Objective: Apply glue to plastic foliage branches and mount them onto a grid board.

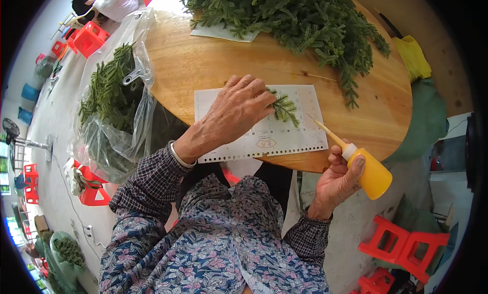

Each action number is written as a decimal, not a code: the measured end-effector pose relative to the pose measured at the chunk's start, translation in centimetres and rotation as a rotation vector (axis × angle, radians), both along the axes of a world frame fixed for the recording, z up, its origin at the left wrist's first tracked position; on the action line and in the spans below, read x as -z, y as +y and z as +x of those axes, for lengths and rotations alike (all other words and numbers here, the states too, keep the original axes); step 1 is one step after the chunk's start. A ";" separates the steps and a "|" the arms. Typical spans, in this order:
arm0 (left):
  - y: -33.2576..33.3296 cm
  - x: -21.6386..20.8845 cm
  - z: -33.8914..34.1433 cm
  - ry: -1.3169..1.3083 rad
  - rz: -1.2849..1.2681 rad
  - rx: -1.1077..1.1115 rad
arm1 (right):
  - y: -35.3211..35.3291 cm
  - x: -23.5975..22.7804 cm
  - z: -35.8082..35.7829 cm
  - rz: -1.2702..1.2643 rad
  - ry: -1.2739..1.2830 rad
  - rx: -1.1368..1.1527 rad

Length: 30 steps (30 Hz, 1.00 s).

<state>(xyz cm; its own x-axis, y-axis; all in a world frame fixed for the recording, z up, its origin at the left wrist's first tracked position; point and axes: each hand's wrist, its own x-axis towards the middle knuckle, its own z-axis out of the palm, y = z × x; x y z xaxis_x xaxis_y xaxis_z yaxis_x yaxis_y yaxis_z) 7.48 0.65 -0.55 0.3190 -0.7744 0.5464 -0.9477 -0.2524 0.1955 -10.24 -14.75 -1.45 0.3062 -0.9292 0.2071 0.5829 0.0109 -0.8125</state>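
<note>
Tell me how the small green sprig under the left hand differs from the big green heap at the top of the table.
The small sprig is one short piece; the big heap is many piled branches. The sprig lies on a printed sheet with the left hand pressing it; the heap lies untouched farther back on the table. Both are the same feathery green.

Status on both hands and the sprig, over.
Left hand pressing small green fern-like sprig onto white perforated paper sheet. Right hand gripping yellow squeeze bottle, nozzle toward sprig. Nothing between.

hands 2 [239,108] [338,179] | yellow squeeze bottle 1 [368,172] | green sprig on sheet 1 [284,108] | perforated paper sheet 1 [300,136] | plastic bag of sprigs 1 [109,136] | round wooden counter 1 [203,60]
</note>
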 end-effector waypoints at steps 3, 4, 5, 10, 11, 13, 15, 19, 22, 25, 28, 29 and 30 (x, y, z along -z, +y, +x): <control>-0.2 -0.1 -0.1 -0.011 0.000 -0.029 | 0.0 0.0 0.0 -0.001 0.001 -0.002; -0.3 -0.1 0.1 -0.047 -0.042 -0.039 | 0.0 0.0 0.0 -0.002 0.001 -0.005; -0.4 -0.2 0.2 -0.083 -0.083 -0.049 | 0.0 0.0 0.1 -0.004 0.001 -0.008; -0.5 -1.1 1.4 -0.128 -0.166 -0.100 | -0.2 0.2 0.0 -0.010 -0.006 -0.004; -0.5 -1.3 1.5 -0.131 -0.180 -0.113 | -0.2 0.3 0.0 -0.011 -0.008 -0.002; -0.4 -1.5 0.4 -0.090 -0.114 -0.139 | 0.0 0.2 0.0 -0.004 -0.006 -0.003; -0.2 -1.7 -1.2 -0.008 0.012 -0.190 | 0.1 0.0 0.0 0.005 -0.003 -0.004; 0.8 -2.5 -2.3 0.150 0.031 -0.177 | 0.0 0.1 0.0 -0.004 0.001 -0.016; 1.5 -2.5 -2.2 0.267 -0.015 -0.130 | -0.1 0.2 -0.1 -0.018 0.005 -0.021; 2.0 -0.7 -1.9 0.350 -0.074 -0.018 | -0.3 0.4 -0.2 -0.015 0.005 -0.035; 1.9 -0.7 -2.2 0.418 -0.093 -0.010 | -0.3 0.4 -0.2 -0.015 0.007 -0.031; 1.9 -0.9 -2.5 0.458 -0.095 -0.041 | -0.3 0.4 -0.2 -0.018 0.008 -0.024; 1.8 -1.2 -2.8 0.497 -0.097 -0.072 | -0.2 0.3 -0.2 -0.020 0.009 -0.016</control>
